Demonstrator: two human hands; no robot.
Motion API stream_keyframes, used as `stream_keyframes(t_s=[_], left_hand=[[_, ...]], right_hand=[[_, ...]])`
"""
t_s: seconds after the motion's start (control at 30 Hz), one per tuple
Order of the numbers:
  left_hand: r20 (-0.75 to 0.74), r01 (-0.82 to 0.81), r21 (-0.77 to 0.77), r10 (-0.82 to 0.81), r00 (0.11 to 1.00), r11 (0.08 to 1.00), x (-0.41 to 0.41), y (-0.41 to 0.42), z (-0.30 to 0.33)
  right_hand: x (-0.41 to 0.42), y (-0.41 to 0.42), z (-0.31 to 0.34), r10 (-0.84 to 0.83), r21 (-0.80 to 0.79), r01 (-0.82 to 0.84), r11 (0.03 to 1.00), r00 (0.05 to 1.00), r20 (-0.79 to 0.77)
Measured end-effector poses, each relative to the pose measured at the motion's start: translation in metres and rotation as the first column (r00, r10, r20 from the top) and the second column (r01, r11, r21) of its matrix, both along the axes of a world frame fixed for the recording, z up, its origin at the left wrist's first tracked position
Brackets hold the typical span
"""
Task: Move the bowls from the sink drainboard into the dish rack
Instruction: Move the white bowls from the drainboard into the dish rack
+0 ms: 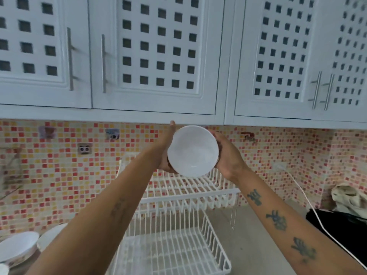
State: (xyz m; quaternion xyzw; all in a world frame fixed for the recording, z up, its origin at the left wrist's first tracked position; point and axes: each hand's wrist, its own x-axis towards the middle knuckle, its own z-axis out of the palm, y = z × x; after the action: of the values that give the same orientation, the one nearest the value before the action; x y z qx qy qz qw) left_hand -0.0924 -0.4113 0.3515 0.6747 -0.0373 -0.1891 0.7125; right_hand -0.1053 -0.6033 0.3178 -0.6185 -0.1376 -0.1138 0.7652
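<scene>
**Two hands, one bowl, hovering over the rack**

Both grips are wrapped around a white bowl (193,151) at centre frame: left hand (165,151) cupping its left side, right hand (226,155) its right, opening tilted toward the camera. It's held up above the top tier of the white dish rack (184,193), not touching it yet. More bowls (18,245) wait at lower left. My worry: that rack looks light, so setting the bowl down off-centre could tip it or send it sliding between the wires. Wet hands wouldn't help either.
</scene>
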Motion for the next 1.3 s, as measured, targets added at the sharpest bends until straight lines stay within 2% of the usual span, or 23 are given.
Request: stream_keyframes(t_s=[0.13,0.23,0.3,0.4,0.5,0.57,0.73,0.87,1.0,1.07,1.3], left_hand=[[0.077,0.008,0.024,-0.01,0.997,1.0,0.019,-0.024,-0.016],[0.173,-0.011,0.049,0.002,0.985,0.999,0.032,-0.036,-0.029],[0.27,-0.112,0.07,0.089,0.959,0.991,0.043,-0.046,-0.039],[0.472,-0.364,0.166,0.251,0.845,0.917,0.053,-0.057,-0.055],[0.558,-0.429,0.244,0.236,0.796,0.87,0.058,-0.064,-0.073],[0.569,-0.42,0.325,0.179,0.802,0.847,0.059,-0.067,-0.083],[0.529,-0.371,0.55,0.032,0.848,0.749,0.063,-0.069,-0.102],[0.508,-0.339,0.743,-0.158,0.847,0.577,0.059,-0.075,-0.11],[0.482,-0.358,0.83,-0.227,0.846,0.427,0.069,-0.079,-0.117],[0.461,-0.348,0.847,-0.23,0.857,0.402,0.069,-0.079,-0.118],[0.422,-0.312,0.852,-0.197,0.885,0.42,0.074,-0.079,-0.124]], right_hand=[[0.026,-0.023,-0.011,0.004,-0.041,-0.002,0.999,0.999,0.048],[0.048,-0.03,-0.014,-0.022,-0.098,0.022,0.995,1.0,0.008],[0.062,-0.034,-0.018,-0.039,-0.174,0.033,0.984,0.999,-0.032],[0.075,-0.037,-0.024,-0.054,-0.367,-0.012,0.93,0.984,-0.169],[0.082,-0.039,-0.03,-0.07,-0.479,-0.076,0.874,0.958,-0.279],[0.085,-0.039,-0.033,-0.074,-0.54,-0.094,0.836,0.957,-0.281],[0.092,-0.044,-0.054,-0.065,-0.544,-0.092,0.834,0.963,-0.262],[0.092,-0.047,-0.067,-0.046,-0.653,-0.104,0.75,0.977,-0.208],[0.089,-0.046,-0.071,-0.045,-0.742,-0.121,0.659,0.979,-0.2],[0.088,-0.046,-0.071,-0.057,-0.784,-0.104,0.611,0.983,-0.174],[0.087,-0.044,-0.071,-0.046,-0.829,-0.136,0.542,0.981,-0.19]])
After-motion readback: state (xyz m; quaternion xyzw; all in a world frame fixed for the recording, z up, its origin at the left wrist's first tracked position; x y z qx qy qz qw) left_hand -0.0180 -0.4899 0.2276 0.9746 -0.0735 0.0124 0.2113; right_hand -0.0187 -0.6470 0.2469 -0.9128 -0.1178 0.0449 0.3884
